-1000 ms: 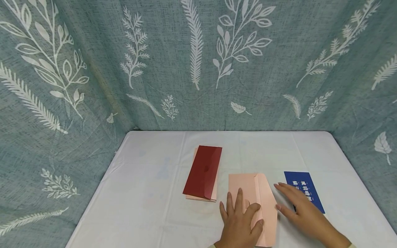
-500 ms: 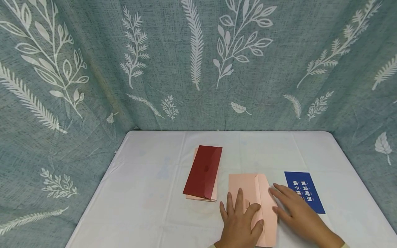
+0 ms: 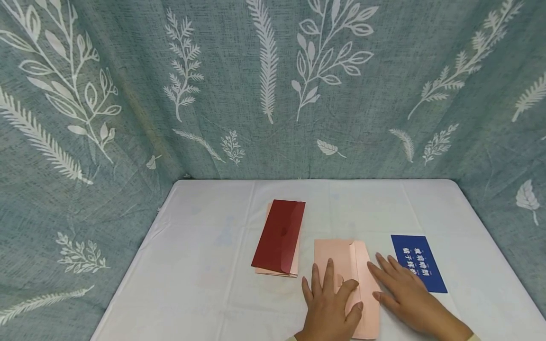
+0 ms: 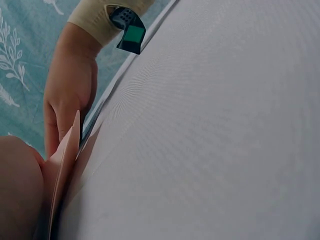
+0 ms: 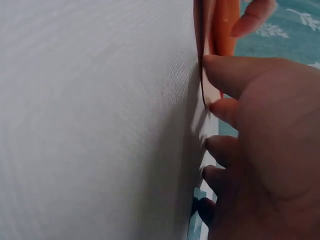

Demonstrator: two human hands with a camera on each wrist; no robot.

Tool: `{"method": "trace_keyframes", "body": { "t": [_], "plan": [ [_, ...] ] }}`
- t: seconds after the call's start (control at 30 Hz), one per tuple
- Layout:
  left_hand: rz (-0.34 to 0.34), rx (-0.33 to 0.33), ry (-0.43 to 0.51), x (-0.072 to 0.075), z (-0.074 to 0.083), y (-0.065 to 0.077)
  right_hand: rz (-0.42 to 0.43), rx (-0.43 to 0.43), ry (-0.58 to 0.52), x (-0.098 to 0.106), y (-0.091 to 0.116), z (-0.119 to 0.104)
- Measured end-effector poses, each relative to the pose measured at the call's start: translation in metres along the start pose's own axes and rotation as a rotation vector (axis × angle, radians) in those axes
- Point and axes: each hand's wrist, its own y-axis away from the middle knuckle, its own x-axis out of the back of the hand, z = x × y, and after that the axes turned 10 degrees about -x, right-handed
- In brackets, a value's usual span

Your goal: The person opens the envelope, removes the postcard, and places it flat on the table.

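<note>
A pink envelope (image 3: 330, 250) lies on the table near its front edge, its flap (image 3: 368, 315) along the right side. My left hand (image 3: 327, 310) rests flat on the envelope with fingers spread. At the flap's outer edge, the thumb and index finger of my right hand (image 3: 407, 298) touch the paper, fingers extended. In the right wrist view, the thumb (image 5: 230, 72) meets the thin paper edge. The left wrist view shows the flap (image 4: 67, 150) raised at an angle off the tabletop. Partly beneath the right hand lies a blue card (image 3: 428, 272) with white characters.
A dark red envelope (image 3: 279, 237) lies aslant on top of pink envelopes (image 3: 294, 270), left of the hands. White cloth covers the table (image 3: 179, 265). Green leaf-patterned curtains (image 3: 239, 85) hang behind it and along both sides.
My right hand has moved left from beside the envelope to touch its flap, uncovering more of the blue card. The left hand has stayed in place.
</note>
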Motion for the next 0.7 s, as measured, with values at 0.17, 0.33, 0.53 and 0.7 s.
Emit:
{"method": "trace_keyframes", "body": {
  "t": [0.17,0.33,0.53,0.7],
  "plan": [
    [-0.003,0.008,-0.064,-0.0020,-0.0001,0.0008,-0.024,-0.003,-0.001,-0.0009,0.0013,0.0001],
    [-0.017,0.014,-0.117,-0.0044,-0.0008,0.0017,-0.036,-0.004,0.008,-0.0020,0.0010,0.0008],
    [-0.040,0.012,-0.162,-0.0065,-0.0015,0.0022,-0.042,-0.006,0.006,-0.0035,0.0010,0.0041],
    [-0.044,0.010,-0.167,-0.0082,-0.0027,0.0034,-0.039,0.000,-0.007,-0.0068,0.0013,0.0083]
  ]
}}
